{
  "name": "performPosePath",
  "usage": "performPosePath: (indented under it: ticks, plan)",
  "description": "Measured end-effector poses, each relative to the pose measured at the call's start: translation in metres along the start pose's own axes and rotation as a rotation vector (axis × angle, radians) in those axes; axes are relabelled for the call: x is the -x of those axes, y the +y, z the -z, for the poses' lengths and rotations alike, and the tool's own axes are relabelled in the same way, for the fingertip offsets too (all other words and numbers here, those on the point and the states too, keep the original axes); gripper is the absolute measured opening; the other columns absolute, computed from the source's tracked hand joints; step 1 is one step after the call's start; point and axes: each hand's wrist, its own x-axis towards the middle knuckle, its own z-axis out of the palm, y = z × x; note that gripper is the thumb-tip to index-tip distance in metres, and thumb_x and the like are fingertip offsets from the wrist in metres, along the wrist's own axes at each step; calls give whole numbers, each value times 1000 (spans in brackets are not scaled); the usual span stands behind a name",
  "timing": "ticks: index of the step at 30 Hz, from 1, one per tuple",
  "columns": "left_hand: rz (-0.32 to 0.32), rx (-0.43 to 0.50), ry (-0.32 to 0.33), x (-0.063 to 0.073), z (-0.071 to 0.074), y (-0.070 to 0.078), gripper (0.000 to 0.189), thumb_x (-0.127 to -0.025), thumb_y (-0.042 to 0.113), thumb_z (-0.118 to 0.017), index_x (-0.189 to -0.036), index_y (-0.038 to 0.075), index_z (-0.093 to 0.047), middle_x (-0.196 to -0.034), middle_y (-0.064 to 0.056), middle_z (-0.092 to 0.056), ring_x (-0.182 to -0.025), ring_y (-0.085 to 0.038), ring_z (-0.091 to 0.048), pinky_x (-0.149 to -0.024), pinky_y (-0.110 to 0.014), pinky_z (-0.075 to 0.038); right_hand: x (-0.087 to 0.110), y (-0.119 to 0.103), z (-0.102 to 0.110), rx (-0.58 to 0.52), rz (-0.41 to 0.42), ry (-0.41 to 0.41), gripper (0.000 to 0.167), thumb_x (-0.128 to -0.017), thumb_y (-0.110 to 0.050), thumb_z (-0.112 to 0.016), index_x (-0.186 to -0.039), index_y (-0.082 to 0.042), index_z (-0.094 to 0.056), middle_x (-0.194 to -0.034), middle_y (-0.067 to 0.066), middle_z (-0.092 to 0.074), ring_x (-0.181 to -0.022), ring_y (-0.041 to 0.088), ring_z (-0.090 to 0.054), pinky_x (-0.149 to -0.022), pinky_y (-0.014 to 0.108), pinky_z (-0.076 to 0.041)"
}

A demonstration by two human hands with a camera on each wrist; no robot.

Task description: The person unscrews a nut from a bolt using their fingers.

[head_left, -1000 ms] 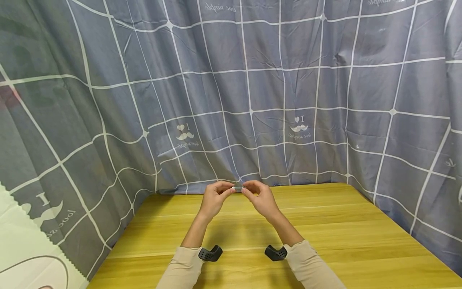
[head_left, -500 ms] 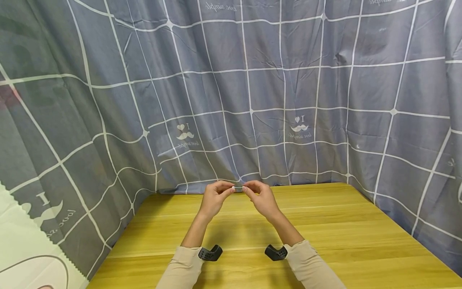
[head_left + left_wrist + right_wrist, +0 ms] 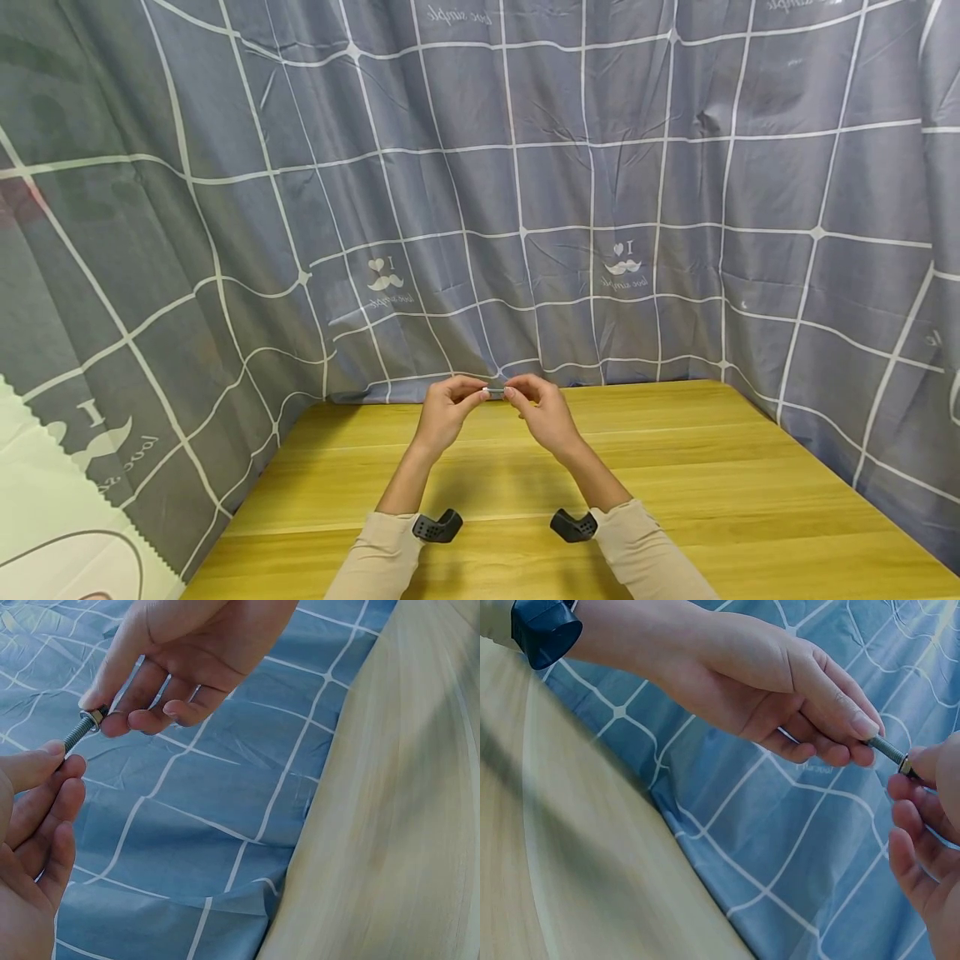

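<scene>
A threaded metal bolt (image 3: 77,735) is held level between both hands above the table's far edge. My left hand (image 3: 444,412) pinches the threaded end between thumb and forefinger, its other fingers loosely bent. At the opposite end, the thumb and fingers of my right hand (image 3: 546,412) pinch the bolt by a washer (image 3: 906,765) and a dark piece beside it. Fingertips hide much of that piece, so I cannot tell whether it is a nut or the bolt's head. Bare threads show between the hands in both wrist views.
Below the hands is a wood-grain table (image 3: 675,467). Grey checked curtains (image 3: 555,192) hang behind it and along its sides. A pale scalloped cloth (image 3: 60,517) hangs at the lower left. Each wrist wears a black device, such as the left one (image 3: 438,526).
The right thumb and fingers have shifted slightly on their end of the bolt. The left hand and both forearms stay where they were.
</scene>
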Motion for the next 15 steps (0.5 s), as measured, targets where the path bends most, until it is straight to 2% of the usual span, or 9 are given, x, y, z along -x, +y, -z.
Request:
performPosePath:
  ticks: [4, 7, 10, 15]
  plan:
    - [-3, 2, -3, 0, 0, 1, 13, -95, -5, -72, -105, -12, -73, -97, -21, -75, -90, -37, -72, -79, -26, -54, 0, -1, 1, -11, 28, 6, 13, -100, 4, -64, -112, 9, -68, -105, 23, -69, -92, 32, -66, -72, 27, -53]
    - [-7, 2, -1, 0, 0, 1, 12, -94, -5, -72, -104, -12, -74, -97, -21, -75, -90, -34, -73, -79, -26, -54, 0, -1, 1, -24, 29, -8, 17, -99, 5, -66, -115, 9, -66, -112, 26, -67, -101, 39, -67, -74, 26, -54]
    - [-11, -4, 3, 0, 0, 2, 11, -94, -5, -72, -103, -10, -75, -96, -20, -75, -88, -28, -73, -78, -26, -55, 0, -1, 1, -23, 17, -11, 19, -100, 2, -66, -118, 7, -66, -114, 23, -68, -103, 38, -67, -75, 28, -54]
    - [-17, -16, 6, 1, 1, 2, 11, -94, -4, -73, -103, -9, -75, -95, -19, -76, -88, -29, -73, -78, -27, -55, 0, 0, 0, -4, 11, 20, 16, -102, -2, -64, -112, 10, -69, -101, 16, -71, -90, 31, -66, -71, 30, -55]
